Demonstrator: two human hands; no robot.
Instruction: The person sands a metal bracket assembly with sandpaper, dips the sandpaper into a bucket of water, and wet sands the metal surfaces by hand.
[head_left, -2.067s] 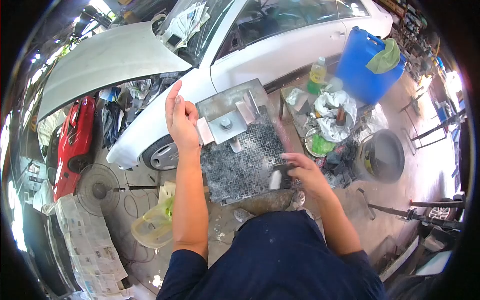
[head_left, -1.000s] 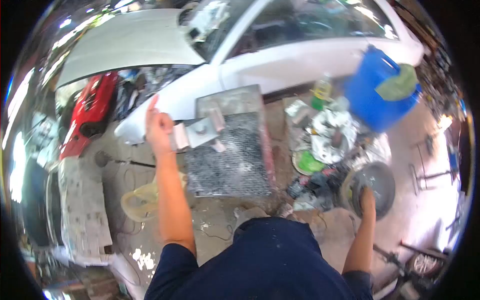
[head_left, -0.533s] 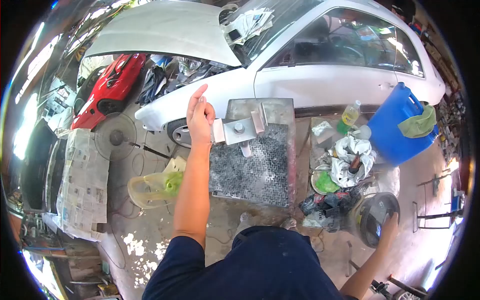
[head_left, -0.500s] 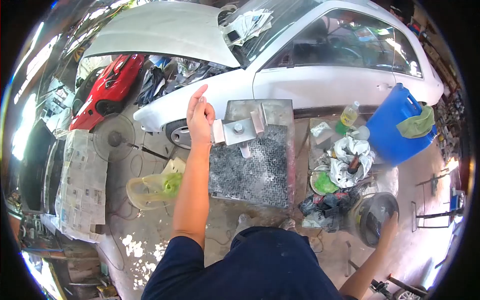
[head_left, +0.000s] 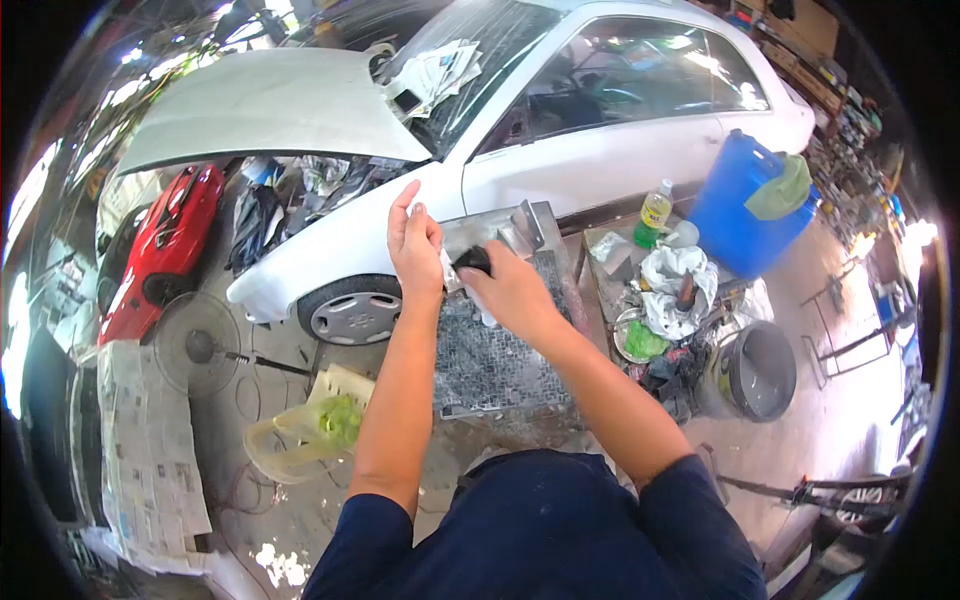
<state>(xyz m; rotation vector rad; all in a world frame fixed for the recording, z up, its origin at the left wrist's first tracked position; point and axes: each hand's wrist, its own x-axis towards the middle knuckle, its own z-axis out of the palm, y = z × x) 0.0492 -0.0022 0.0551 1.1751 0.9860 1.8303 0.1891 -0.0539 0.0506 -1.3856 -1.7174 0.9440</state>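
Observation:
My left hand (head_left: 414, 250) grips the left end of a metal bracket (head_left: 518, 238), its index finger pointing up. Against the bracket's near middle, my right hand (head_left: 515, 295) is closed round a small black object (head_left: 473, 261). Both hands are close together over a dark, patterned mat (head_left: 495, 360) dusted with white. My right hand hides the bracket's centre, bolt and much of its stem. The black object's exact shape cannot be made out.
Behind stands a white car (head_left: 590, 165) with its hood raised. To the right are a green bottle (head_left: 653, 215), white crumpled plastic (head_left: 670, 280), a blue jug (head_left: 735, 205) and a bucket (head_left: 762, 372). A fan (head_left: 198, 345) and a yellowish bag (head_left: 300, 435) are on the left.
My right hand has come out of the bucket on the right and moved left to the bracket, with the black object in it. My left hand keeps its hold; the view has shifted.

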